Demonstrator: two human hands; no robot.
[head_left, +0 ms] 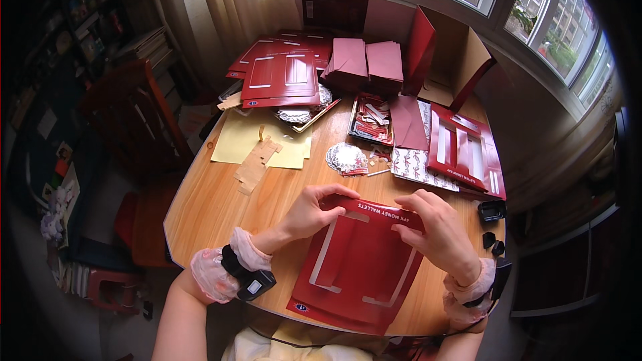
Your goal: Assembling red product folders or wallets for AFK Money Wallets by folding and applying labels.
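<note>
A flat, glossy red cardboard sleeve (368,261) with pale L-shaped strips lies on the wooden table in front of me. White printing runs along its far edge, and a small blue emblem marks its near left corner. My left hand (314,215) pinches the sleeve's far left corner between thumb and fingers. At the far right corner, my right hand (435,230) grips the same edge, its fingers bent over the rim and its thumb on top. The undersides of the fingertips are hidden.
Beyond the sleeve are silvery doilies (347,157) and a tray of red-and-white scraps (372,118). Red cards (466,147) lie at right; more red cards (279,80) sit back left by pink envelopes (384,60). An open cardboard box (448,60) stands near the window.
</note>
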